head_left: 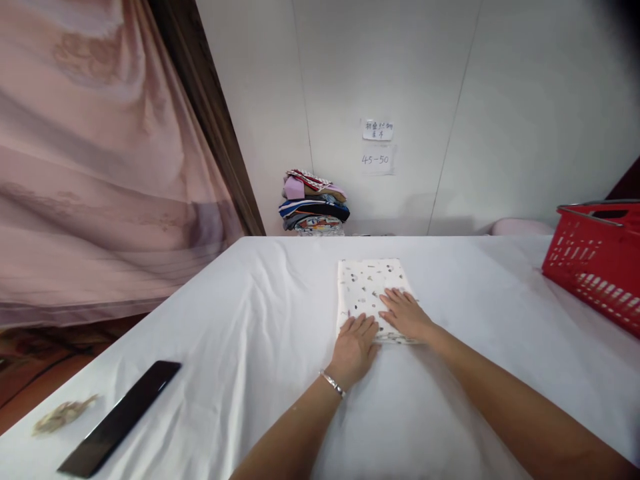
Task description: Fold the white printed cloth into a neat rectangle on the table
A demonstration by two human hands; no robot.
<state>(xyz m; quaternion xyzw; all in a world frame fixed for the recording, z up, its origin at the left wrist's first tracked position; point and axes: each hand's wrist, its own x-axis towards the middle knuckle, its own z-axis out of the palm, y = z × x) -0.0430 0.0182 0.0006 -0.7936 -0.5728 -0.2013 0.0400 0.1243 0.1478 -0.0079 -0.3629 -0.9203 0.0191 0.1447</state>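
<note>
A white cloth with a small dark print [367, 287] lies folded into a rectangle on the white-covered table [280, 400]. My left hand [354, 347], with a silver bracelet at its wrist, rests flat on the cloth's near left corner. Across the right side of the cloth lies my right hand [404, 313], palm down with its fingers spread. Layered folds show along the near edge, between and under the hands. Neither hand grips the cloth.
Folded clothes [315, 203] are stacked beyond the far edge, by the wall with paper labels [378, 160]. A red plastic basket [600, 257] stands at right. At near left lie a dark flat phone-like object [123, 417] and a small beige bundle [64, 415]. A pink curtain [100, 160] hangs left.
</note>
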